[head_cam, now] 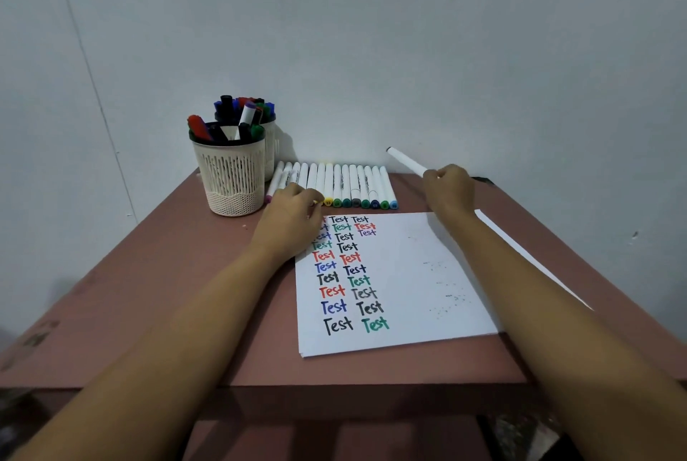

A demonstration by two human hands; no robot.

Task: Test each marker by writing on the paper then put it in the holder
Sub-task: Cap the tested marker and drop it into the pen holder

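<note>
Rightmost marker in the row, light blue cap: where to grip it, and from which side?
Grip the light-blue-capped marker on its white barrel near the middle, coming from above and from its right. That side is open table, while a neighbouring marker lies tight against its left. Probably roll it slightly rightwards first to fit a finger in.

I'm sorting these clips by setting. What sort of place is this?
Probably a plain home or office corner: a small reddish table against a bare wall, with paper, markers and holders.

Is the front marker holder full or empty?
Nearly full: the front holder is crowded with upright markers poking above its rim.
</note>
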